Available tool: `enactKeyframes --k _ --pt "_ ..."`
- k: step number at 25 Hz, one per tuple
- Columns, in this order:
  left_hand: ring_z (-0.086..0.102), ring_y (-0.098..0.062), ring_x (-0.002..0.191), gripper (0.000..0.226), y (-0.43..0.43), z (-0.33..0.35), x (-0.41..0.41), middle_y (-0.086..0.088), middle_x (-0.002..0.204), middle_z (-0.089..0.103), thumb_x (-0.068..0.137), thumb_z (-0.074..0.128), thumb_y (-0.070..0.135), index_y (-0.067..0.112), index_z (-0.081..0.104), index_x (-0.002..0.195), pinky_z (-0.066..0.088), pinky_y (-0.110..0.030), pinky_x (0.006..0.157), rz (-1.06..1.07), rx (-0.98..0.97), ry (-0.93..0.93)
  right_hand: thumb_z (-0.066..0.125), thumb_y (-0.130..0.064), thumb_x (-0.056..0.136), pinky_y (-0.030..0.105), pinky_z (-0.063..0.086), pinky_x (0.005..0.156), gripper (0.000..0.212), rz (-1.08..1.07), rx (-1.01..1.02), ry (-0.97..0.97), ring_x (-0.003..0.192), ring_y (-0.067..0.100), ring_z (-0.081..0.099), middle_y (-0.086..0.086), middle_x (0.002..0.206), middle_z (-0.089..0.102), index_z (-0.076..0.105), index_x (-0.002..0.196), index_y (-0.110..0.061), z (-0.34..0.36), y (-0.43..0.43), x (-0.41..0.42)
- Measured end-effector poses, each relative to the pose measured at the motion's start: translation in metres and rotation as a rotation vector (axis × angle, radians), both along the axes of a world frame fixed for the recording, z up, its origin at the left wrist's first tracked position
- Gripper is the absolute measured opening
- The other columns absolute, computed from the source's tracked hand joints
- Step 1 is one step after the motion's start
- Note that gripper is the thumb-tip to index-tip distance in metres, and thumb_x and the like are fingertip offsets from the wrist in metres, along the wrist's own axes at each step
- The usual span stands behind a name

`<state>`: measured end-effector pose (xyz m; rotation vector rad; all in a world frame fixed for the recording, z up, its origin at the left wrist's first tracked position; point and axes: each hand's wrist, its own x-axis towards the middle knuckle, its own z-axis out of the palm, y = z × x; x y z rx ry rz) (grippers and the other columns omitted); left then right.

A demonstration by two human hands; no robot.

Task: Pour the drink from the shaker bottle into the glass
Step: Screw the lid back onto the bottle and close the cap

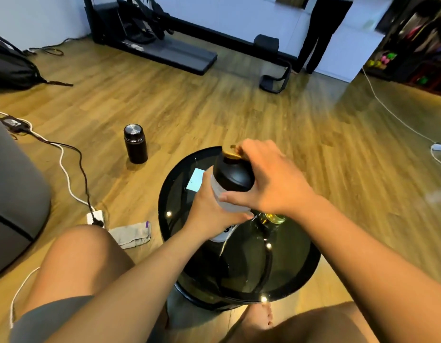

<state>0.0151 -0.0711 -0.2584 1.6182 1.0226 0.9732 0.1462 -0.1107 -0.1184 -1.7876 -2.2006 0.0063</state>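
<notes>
Lettering on the shaker bottle (228, 191) is mostly hidden, just a black scrap on white low down, unreadable. Bottle's frosted with a black lid and gold cap, held above the round black glass table (298, 276). Left hand (209, 214) is wrapped around the body, right hand (271, 179) clamped over the lid. Glass (274, 218) peeks out under the right wrist. Wood floor (264, 120), black flask (136, 144) standing on it.

Both forearms extended forward, left grip (212, 209) curled closed from below, right grip (271, 179) clasped from above
</notes>
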Motion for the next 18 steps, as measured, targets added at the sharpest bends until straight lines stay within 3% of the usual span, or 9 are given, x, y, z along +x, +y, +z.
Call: enactKeyframes --k 3,4,6,9,13,16,18 --pt "0.055 0.009 0.115 0.112 0.002 -0.003 0.003 0.033 0.124 0.054 0.042 0.096 0.047 0.057 0.028 0.130 0.042 -0.009 0.080 0.002 -0.017 0.016 0.067 -0.073 0.066 0.044 0.047 0.084 0.080 0.060 0.027 -0.062 0.100 0.027 0.050 0.001 0.116 0.060 0.052 0.119 -0.015 -0.010 0.004 0.002" --pt "0.054 0.009 0.117 0.112 0.002 -0.004 0.004 0.033 0.125 0.053 0.042 0.096 0.048 0.059 0.027 0.129 0.042 -0.008 0.080 -0.001 -0.016 0.022 0.067 -0.073 0.067 0.045 0.048 0.086 0.081 0.070 0.048 -0.062 0.101 0.029 0.051 0.003 0.118 0.061 0.053 0.121 -0.014 -0.013 0.004 0.003" --pt "0.048 0.024 0.114 0.112 0.003 -0.004 0.003 0.047 0.120 0.047 0.042 0.096 0.051 0.061 0.025 0.129 0.042 0.001 0.078 -0.010 -0.007 0.011 0.068 -0.072 0.069 0.046 0.048 0.091 0.081 0.088 0.083 -0.055 0.104 0.031 0.054 0.006 0.121 0.061 0.053 0.122 -0.014 -0.021 0.006 0.005" --pt "0.042 0.032 0.112 0.118 0.003 -0.006 0.002 0.058 0.119 0.039 0.042 0.095 0.054 0.051 0.027 0.138 0.034 0.009 0.081 -0.022 0.030 0.005 0.071 -0.070 0.070 0.045 0.049 0.094 0.080 0.101 0.083 -0.021 0.109 0.032 0.057 0.007 0.124 0.059 0.051 0.125 -0.016 -0.025 0.006 0.006" --pt "0.044 0.025 0.117 0.124 0.004 -0.005 0.000 0.054 0.121 0.040 0.043 0.099 0.052 0.048 0.025 0.143 0.039 0.004 0.082 -0.061 0.021 -0.001 0.072 -0.069 0.070 0.046 0.050 0.092 0.078 0.103 0.081 -0.019 0.105 0.032 0.059 0.007 0.121 0.060 0.052 0.123 -0.016 -0.024 0.009 0.008" --pt "0.051 0.008 0.122 0.124 0.003 0.003 -0.003 0.038 0.127 0.045 0.042 0.097 0.053 0.048 0.024 0.143 0.043 -0.009 0.094 -0.068 0.035 -0.007 0.075 -0.066 0.069 0.045 0.049 0.093 0.078 0.089 0.074 0.013 0.105 0.032 0.060 0.006 0.121 0.061 0.055 0.123 -0.013 -0.023 0.007 0.003" --pt "0.049 0.016 0.121 0.116 0.000 0.010 -0.002 0.034 0.128 0.047 0.045 0.092 0.051 0.052 0.025 0.139 0.042 -0.003 0.091 -0.016 0.045 -0.047 0.071 -0.070 0.070 0.045 0.049 0.095 0.076 0.083 0.027 0.060 0.110 0.029 0.058 0.004 0.125 0.058 0.053 0.122 -0.017 -0.018 0.005 0.000"
